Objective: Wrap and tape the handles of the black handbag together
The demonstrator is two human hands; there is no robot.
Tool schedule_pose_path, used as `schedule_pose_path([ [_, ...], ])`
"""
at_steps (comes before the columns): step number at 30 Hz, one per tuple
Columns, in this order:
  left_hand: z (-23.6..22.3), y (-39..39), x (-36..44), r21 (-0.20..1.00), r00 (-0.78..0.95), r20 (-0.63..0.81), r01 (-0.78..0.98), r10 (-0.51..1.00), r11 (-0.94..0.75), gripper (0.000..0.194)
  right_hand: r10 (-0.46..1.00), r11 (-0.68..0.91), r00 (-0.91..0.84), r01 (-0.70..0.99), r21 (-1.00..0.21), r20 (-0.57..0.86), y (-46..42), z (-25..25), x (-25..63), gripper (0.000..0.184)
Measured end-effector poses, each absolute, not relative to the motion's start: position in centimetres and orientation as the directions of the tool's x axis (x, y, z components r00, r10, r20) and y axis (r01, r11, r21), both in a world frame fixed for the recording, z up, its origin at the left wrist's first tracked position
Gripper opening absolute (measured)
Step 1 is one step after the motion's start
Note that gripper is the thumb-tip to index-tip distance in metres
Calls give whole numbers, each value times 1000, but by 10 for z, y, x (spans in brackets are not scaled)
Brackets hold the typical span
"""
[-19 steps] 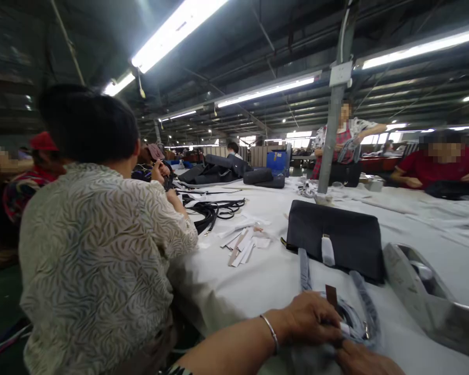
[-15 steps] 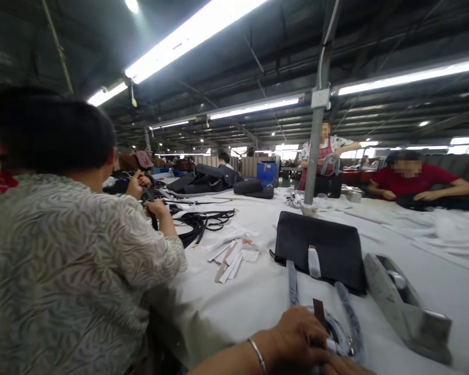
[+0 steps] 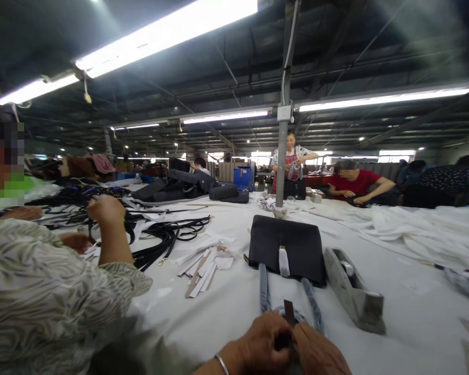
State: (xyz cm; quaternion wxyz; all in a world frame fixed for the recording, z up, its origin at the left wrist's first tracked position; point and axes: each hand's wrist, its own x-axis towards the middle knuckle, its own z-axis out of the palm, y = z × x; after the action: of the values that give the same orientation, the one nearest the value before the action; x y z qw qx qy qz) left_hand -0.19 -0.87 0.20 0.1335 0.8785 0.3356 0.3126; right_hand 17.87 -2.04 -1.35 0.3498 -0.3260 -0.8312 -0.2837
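Observation:
My left hand [image 3: 263, 339], with a silver bangle at its wrist, is closed on the near part of a coiled strap [image 3: 301, 315] wrapped in bluish-grey plastic. Pressed against it, my right hand [image 3: 321, 351] is closed there too; its fingertips are mostly hidden. A narrow brown strip [image 3: 288, 311] stands up just beyond my fingers. Past the strap lies a black flap bag [image 3: 287, 245], its clasp under a white wrap [image 3: 283, 261]. Two plastic-wrapped handle lengths [image 3: 264, 291] run from the bag toward my hands.
Right of the bag stands a grey tape dispenser [image 3: 355, 291]. Paper strips [image 3: 203, 271] and black straps [image 3: 160, 242] lie to the left, beside a co-worker in a patterned shirt [image 3: 62, 291]. A post [image 3: 282, 156] rises behind the bag. More people work across the white table [image 3: 226, 328].
The view has swung right, so the scene sits further left. My hands have come together over the strap, with my right hand now more fully visible. The neighbour's raised hand has shifted.

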Motion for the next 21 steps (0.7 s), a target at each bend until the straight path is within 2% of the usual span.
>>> schedule_pose_path([
  [4, 8, -16, 0, 520, 561, 499, 416, 660, -746, 13, 562, 652, -567, 752, 101, 602, -37, 12, 178, 21],
  [6, 9, -20, 2, 529, 534, 478, 459, 698, -714, 14, 674, 607, -522, 795, 11, 523, -46, 27, 178, 21],
  [10, 9, -24, 2, 537, 477, 498, 486, 724, -690, 21, 870, 468, -421, 869, -163, 255, -47, 49, 177, 17],
  [12, 10, -25, 2, 557, 471, 519, 448, 714, -700, 24, 910, 410, -381, 888, -210, 163, -43, 54, 176, 16],
  [15, 14, -26, 2, 549, 489, 514, 444, 705, -708, 15, 929, 369, -362, 902, -225, 75, -36, 61, 175, 16],
  [18, 14, -26, 1, 532, 484, 521, 459, 703, -711, 16, 923, 379, -384, 900, -214, 19, -26, 68, 175, 16],
  [21, 11, -24, 1, 540, 482, 523, 452, 703, -711, 19, 896, 410, -440, 873, -263, -63, -13, 75, 177, 15],
])
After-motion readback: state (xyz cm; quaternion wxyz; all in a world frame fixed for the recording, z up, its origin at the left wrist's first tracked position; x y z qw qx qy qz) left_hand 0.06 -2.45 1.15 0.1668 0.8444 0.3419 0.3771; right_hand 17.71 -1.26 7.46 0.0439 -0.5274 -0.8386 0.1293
